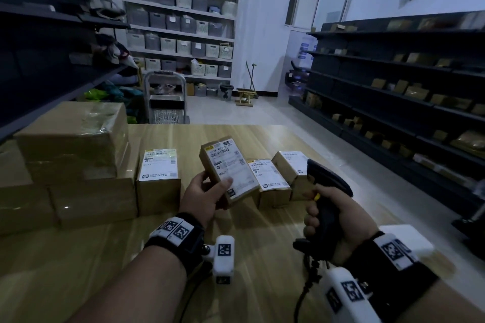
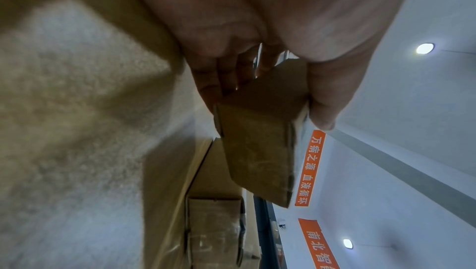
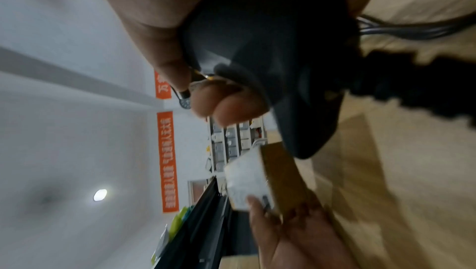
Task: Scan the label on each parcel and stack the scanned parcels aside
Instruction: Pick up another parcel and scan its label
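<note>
The small parcel [image 1: 228, 170] is held above the table's [image 1: 262, 257] middle, pinched at its near end by the left hand [image 1: 203, 198], label up, long axis pointing away, while the right hand [image 1: 338, 220], wrapped around the scanner [image 1: 324, 191] (nose raised), sits just right of it.

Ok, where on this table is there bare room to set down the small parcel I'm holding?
The wooden table is bare in front of the row of labelled boxes, between your left hand and right hand, and along the far edge behind the row. The left side is crowded with the stack of big cartons.
</note>
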A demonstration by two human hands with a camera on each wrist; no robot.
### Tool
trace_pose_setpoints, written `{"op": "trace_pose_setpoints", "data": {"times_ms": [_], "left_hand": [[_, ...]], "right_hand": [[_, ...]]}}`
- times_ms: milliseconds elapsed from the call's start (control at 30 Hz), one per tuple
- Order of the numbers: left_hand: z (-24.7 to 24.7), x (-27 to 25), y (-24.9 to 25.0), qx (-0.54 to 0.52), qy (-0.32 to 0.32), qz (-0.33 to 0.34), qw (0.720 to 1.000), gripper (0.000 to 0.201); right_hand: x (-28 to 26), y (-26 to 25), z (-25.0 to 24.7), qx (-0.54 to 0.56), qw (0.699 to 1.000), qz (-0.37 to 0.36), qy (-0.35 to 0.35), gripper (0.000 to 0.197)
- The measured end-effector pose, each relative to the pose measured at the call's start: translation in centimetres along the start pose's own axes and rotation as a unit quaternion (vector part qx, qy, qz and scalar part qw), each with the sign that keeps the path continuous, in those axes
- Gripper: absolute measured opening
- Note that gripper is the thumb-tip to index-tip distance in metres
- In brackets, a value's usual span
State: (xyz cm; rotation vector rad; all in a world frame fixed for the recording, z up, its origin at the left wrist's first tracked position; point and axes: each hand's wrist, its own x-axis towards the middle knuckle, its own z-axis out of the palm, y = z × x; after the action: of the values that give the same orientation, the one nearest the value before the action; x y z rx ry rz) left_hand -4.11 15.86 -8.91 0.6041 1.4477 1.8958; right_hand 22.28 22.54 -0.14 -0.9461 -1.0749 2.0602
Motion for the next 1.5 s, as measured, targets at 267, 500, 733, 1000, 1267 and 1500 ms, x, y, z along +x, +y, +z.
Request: {"op": "trace_pose_setpoints", "data": {"times_ms": [267, 500, 733, 1000, 1267, 1500], "left_hand": [[0.2, 0.8, -0.7, -0.028, 0.02, 0.003, 0.999, 0.088], [0.2, 0.6, -0.6, -0.004, 0.038, 0.018, 0.999, 0.059], [1.0, -0.4, -0.7, -0.016, 0.023, -0.018, 0.999, 0.033], [1.8, 0.2, -0.2, -0.057, 0.064, -0.016, 0.996, 0.048], [7.7, 1.2, 3.7, 0.073, 0.047, -0.018, 0.996, 0.036], [11.1, 3.6, 4.0, 0.139, 0.037, -0.045, 0.989, 0.039]], "right_hand": [[4.6, 2.9, -3.8, 0.128, 0.992, 0.013, 0.019, 0.028], [6.2, 3.5, -4.6, 0.196, 0.98, 0.027, 0.014, 0.023], [6.7, 3.6, -4.9, 0.211, 0.976, 0.05, -0.001, 0.025], [7.5, 3.8, -5.2, 0.219, 0.974, 0.059, -0.027, 0.031], [8.0, 4.3, -5.5, 0.23, 0.971, 0.048, -0.046, 0.031], [8.1, 4.3, -5.3, 0.23, 0.971, 0.057, -0.037, 0.027]]}}
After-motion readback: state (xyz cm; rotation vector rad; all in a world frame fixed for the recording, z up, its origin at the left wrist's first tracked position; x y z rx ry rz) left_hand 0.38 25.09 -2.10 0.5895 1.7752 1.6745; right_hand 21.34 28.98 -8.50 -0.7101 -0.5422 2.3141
